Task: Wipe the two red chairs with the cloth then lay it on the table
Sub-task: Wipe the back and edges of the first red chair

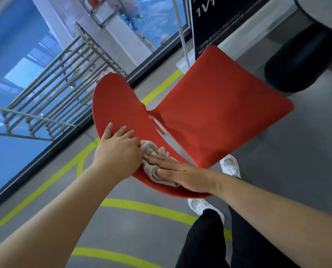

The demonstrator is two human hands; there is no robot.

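A grey floor [306,151] marked with yellow-green lines [147,208] carries a red chair [219,105], a table's dark pedestal base [296,60] far right, and two white shoes [230,166] near.

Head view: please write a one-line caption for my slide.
Right hand presses a beige cloth flat on the red chair backrest while the left hand steadies its edge.

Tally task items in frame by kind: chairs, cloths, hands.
Red chair: 1
Beige cloth: 1, on the chair back
Hands: 2, left hand on the chair back, right hand flat on the cloth
Total: 4
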